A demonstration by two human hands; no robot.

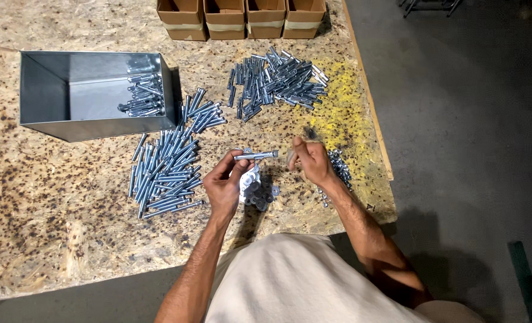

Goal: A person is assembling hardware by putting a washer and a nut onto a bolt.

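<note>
Over the chipboard bench (pixel 50 215), from the head camera, I see my left hand (pixel 227 182) pinching a bolt (pixel 257 155) level above the washers (pixel 258 192). Beside its tip, my right hand (pixel 311 162) pinches something small, perhaps a nut, wrist cocked, aligned for threading.

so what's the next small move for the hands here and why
Probably bring the right hand leftward to the free end of the bolt. The left hand holds it level, that end points at the right hand, whose pinched fingers seem to hold a small, blurred part.
</note>
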